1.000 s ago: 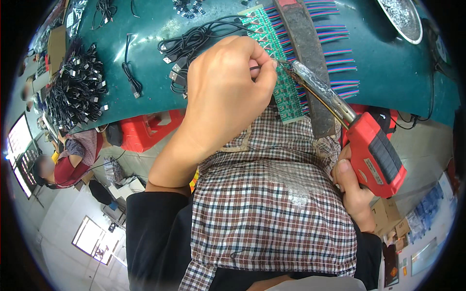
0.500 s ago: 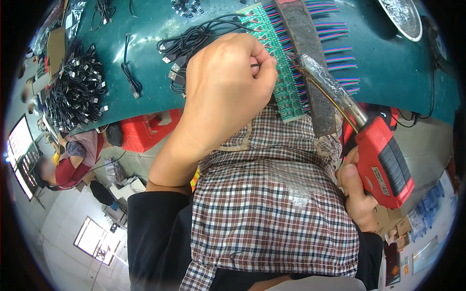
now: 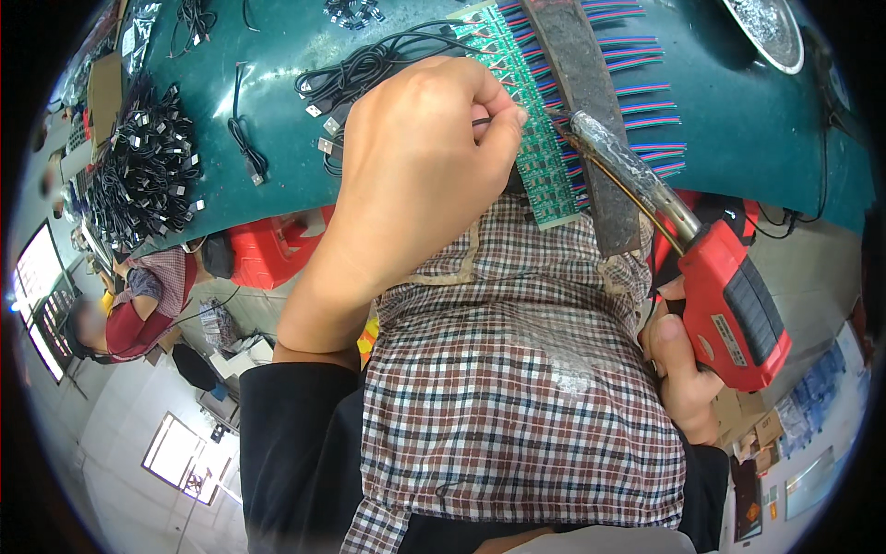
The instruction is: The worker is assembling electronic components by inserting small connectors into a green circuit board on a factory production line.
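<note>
My left hand (image 3: 415, 152) is closed in a pinch on a black cable (image 3: 481, 121) at the edge of a green circuit board panel (image 3: 546, 180). The cable's tip is hidden by my fingers. My right hand (image 3: 685, 374) is wrapped around the grip of a red and black soldering gun (image 3: 738, 309). Its tip, with a thin feed tube alongside, points at the panel's right edge, close to my left fingertips. A dark, worn metal bar (image 3: 591, 88) lies across rows of multicoloured wires (image 3: 651, 113) coming from the panel. The soldering gun's barrel passes over this bar.
Coiled black USB cables (image 3: 355, 78) lie left of the panel, and a large cable pile (image 3: 148, 166) sits farther left. A metal dish (image 3: 771, 32) stands at the far right of the green table (image 3: 286, 129). Below is a red stool (image 3: 268, 254); another person (image 3: 152, 305) sits at left.
My left hand has shifted slightly left, with the cable still pinched. The soldering gun and my right hand have barely moved.
</note>
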{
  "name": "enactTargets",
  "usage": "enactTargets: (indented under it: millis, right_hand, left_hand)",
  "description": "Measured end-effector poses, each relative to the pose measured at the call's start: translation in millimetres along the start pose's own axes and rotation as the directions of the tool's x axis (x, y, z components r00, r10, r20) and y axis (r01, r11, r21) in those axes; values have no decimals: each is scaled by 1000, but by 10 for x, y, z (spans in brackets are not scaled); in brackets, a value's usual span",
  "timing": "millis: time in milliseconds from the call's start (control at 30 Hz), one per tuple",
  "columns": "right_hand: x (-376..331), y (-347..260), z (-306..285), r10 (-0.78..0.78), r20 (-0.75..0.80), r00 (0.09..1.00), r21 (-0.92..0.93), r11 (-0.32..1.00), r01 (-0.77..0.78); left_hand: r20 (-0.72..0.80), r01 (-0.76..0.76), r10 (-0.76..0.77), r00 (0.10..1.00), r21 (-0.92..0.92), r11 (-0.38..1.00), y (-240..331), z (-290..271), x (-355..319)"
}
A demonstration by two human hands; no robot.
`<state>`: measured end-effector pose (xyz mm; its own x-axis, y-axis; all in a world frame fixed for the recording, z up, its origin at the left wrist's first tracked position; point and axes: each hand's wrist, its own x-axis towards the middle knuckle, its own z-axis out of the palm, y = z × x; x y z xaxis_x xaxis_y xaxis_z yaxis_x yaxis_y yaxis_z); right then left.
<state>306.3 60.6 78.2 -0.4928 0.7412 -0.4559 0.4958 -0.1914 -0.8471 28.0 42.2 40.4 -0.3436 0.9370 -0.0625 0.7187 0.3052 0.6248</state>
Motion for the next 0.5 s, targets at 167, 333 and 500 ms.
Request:
enactTargets:
  millis: [167,333,500]
  right_hand:
    - [-39,68,13,13,-9,1000,-9,1000,-13]
    - [-10,43,29,53,-12,999,30,998,-52]
    - [-4,35,20,34,17,999,12,999,-35]
  left_hand:
    - [-2,-29,29,1000,10,1000,-1,2,0]
    - [37,-29,29,999,2,1000,-22,-12,36]
    - [70,-15,15,997,-2,1000,-37,-27,55]
